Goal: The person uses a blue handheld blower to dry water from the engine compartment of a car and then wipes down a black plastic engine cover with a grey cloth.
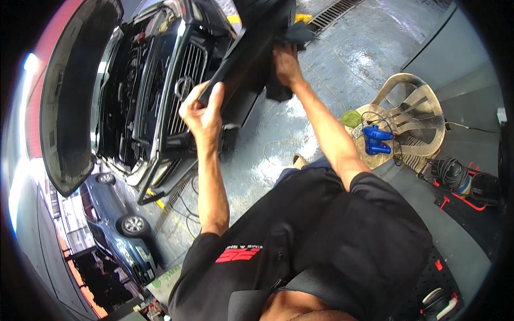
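Note:
My left hand (204, 110) pinches the near edge of a long black panel (245, 66) between thumb and fingers. The panel slants up and away in front of me, and its far end runs out of the top of the view. Against its right side, my right hand (287, 64) grips a dark cloth (299, 34), whose folds stick out above and below the fist. The fingers are partly hidden and blurred. Beyond the panel, at left, stands a dark vehicle with a chrome grille (192, 80) and its hood (68, 92) raised.
At right, a worn plastic chair (435, 106) carries a blue handheld power tool (376, 139), a green cloth (351, 118) and a cable. A coiled cord (449, 172) lies beyond it. Cords cross the shiny floor (257, 140) near a drain grate (333, 14). A blue car (114, 216) stands lower left.

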A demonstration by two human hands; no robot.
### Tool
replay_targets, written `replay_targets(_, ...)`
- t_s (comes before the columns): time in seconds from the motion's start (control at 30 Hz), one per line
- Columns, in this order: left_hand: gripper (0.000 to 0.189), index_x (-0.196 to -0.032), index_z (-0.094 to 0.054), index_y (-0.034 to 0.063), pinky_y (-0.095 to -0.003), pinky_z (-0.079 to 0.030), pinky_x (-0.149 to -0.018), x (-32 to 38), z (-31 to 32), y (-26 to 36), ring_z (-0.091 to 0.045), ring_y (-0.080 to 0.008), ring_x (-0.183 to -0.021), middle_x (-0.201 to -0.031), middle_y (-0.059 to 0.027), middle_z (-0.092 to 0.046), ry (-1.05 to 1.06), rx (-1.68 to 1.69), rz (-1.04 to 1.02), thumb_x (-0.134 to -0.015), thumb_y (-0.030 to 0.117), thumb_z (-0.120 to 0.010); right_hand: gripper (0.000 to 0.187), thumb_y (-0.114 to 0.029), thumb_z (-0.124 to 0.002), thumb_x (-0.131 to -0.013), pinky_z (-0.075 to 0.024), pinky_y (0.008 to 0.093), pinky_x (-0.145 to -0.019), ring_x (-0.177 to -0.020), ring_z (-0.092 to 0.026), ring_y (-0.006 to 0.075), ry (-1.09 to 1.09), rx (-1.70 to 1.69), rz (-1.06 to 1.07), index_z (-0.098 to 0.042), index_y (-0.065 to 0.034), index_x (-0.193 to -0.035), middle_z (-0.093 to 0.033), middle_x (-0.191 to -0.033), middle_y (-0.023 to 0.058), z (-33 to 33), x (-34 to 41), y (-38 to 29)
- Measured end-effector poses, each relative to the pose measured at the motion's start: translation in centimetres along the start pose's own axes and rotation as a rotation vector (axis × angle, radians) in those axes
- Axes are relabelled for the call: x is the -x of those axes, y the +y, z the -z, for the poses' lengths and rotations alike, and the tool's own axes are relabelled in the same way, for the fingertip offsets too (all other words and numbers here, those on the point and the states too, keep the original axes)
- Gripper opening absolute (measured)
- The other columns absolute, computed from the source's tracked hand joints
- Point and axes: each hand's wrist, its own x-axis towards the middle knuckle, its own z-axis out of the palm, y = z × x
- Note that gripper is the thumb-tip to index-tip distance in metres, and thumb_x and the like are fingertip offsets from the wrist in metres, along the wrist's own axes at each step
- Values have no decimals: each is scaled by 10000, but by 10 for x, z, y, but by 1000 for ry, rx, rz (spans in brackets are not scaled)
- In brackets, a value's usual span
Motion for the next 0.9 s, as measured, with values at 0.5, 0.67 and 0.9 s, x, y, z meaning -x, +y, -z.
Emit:
replay_targets(0.5,147,-862,-732,-30,-211,-324,-579,-26,-29,-46,-444,-26,-640,-725,50,-593,358,79,57,-891,114,-747,634,-352,-299,-1067,-105,486,-1219,-1485,-129,460,77,-497,-6,-242,107,-1501,-174,-1572,341,-50,121,-149)
replay_targets(0.67,152,-887,-733,-40,-206,-361,-595,-26,-39,-47,-483,-23,-640,-739,38,-622,426,143,34,-896,112,-740,630,-400,-322,-1066,-207,411,-1201,-1442,-308,375,188,-656,-232,-358,91,-1458,-366,-1515,277,-67,97,-87)
replay_targets(0.9,189,-895,-713,-53,-211,-482,-670,-24,-13,-73,-607,-76,-685,-788,-36,-691,619,158,25,-938,127,-681,642,-499,-330,-999,-496,480,-991,-1169,-595,337,-26,-1674,-1006,-459,-35,-1423,-571,-1333,172,-63,121,-40)
